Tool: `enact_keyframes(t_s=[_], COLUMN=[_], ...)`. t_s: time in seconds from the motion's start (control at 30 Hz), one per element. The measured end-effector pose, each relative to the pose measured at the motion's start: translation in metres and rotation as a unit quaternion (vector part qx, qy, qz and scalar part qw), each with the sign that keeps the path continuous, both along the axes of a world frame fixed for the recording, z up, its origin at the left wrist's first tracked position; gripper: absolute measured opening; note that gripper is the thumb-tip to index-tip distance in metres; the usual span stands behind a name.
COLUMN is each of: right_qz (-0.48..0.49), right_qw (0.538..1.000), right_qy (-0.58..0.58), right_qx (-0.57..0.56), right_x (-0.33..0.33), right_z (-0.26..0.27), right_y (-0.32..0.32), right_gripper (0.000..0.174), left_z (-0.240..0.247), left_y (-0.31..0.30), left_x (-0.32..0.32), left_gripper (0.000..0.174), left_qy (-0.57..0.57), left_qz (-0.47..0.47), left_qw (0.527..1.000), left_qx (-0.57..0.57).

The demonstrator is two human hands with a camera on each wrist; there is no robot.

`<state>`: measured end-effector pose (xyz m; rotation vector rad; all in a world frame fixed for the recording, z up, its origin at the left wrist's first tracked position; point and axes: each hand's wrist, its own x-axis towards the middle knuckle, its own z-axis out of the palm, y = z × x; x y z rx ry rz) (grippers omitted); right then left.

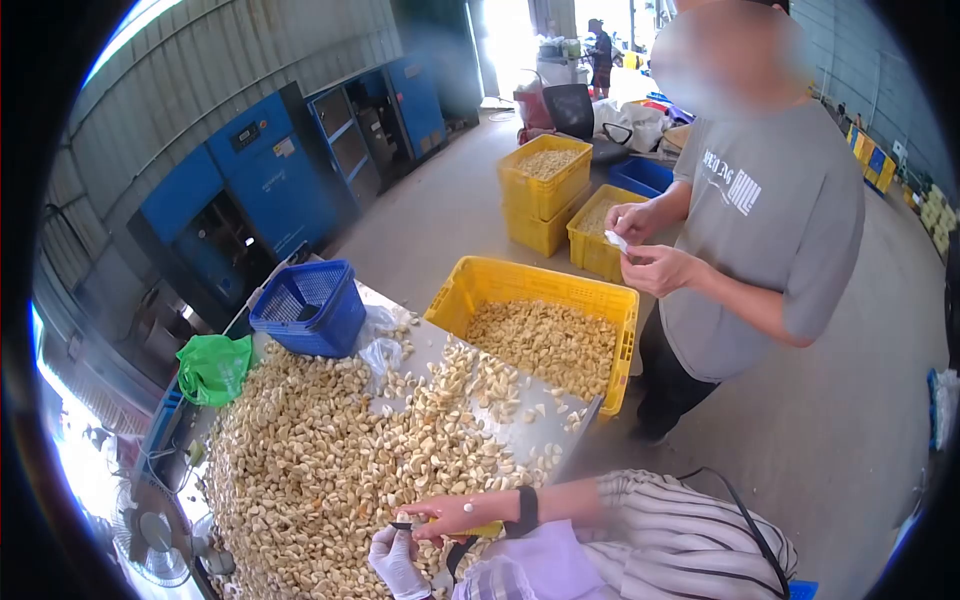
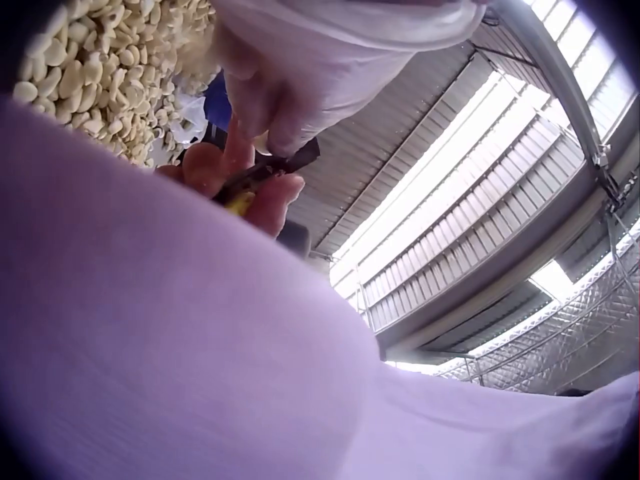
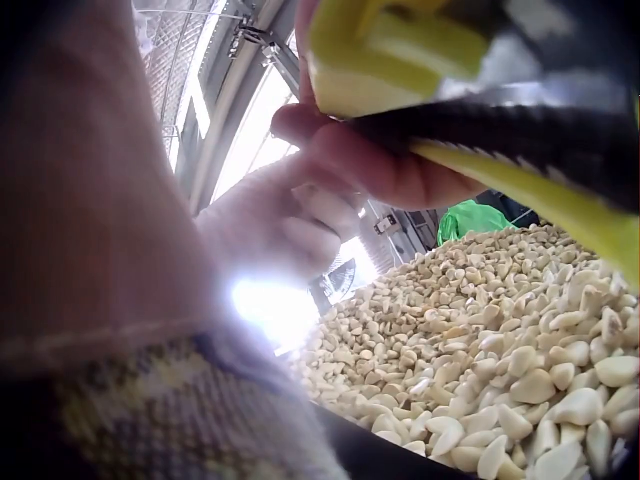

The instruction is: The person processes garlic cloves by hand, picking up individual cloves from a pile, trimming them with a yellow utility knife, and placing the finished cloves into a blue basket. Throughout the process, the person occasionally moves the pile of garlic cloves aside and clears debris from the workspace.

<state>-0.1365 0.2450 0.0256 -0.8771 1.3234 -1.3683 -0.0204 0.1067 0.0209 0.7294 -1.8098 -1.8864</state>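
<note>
My left hand (image 1: 398, 568), in a white glove, pinches a small pale piece (image 2: 262, 143) between thumb and fingers. My bare right hand (image 1: 452, 513) grips a yellow and black tool (image 3: 395, 65), its dark end (image 2: 262, 170) right by the left fingertips. Both hands meet low in the head view, over a large heap of pale, flat pieces (image 1: 320, 460) on a metal table (image 1: 535, 437). In the right wrist view the gloved hand (image 3: 265, 220) is beyond the right fingers, and the tool covers part of the right hand.
A blue basket (image 1: 340, 318) and green bag (image 1: 215, 370) stand at the table's far side. Beyond its edge is a yellow crate (image 1: 627, 350) of pale pieces. A person (image 1: 765, 210) in a grey shirt stands beside it, holding something white (image 1: 616, 241). A fan (image 1: 155, 535) is lower left.
</note>
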Motion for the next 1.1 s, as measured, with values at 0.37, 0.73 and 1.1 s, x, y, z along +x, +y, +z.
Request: enact_keyframes(t_s=[0.37, 0.73, 1.1], right_qz=[-0.026, -0.124, -0.247], right_qw=[0.997, 0.992, 0.932], right_qy=[-0.077, -0.018, -0.265], right_qx=[-0.015, -0.001, 0.031], right_x=[-0.004, -0.005, -0.026], right_z=[-0.001, -0.055, -0.031], right_y=[0.003, -0.010, 0.005], right_gripper=[0.055, 0.030, 0.033], left_z=[0.007, -0.019, 0.146], left_y=[0.005, -0.019, -0.120], left_x=[-0.009, 0.004, 0.007], left_gripper=[0.008, 0.013, 0.042], left_qy=[0.024, 0.102, 0.230], left_qz=[-0.002, -0.048, 0.181], left_qw=[0.995, 0.903, 0.956], left_qx=[0.100, 0.415, -0.010])
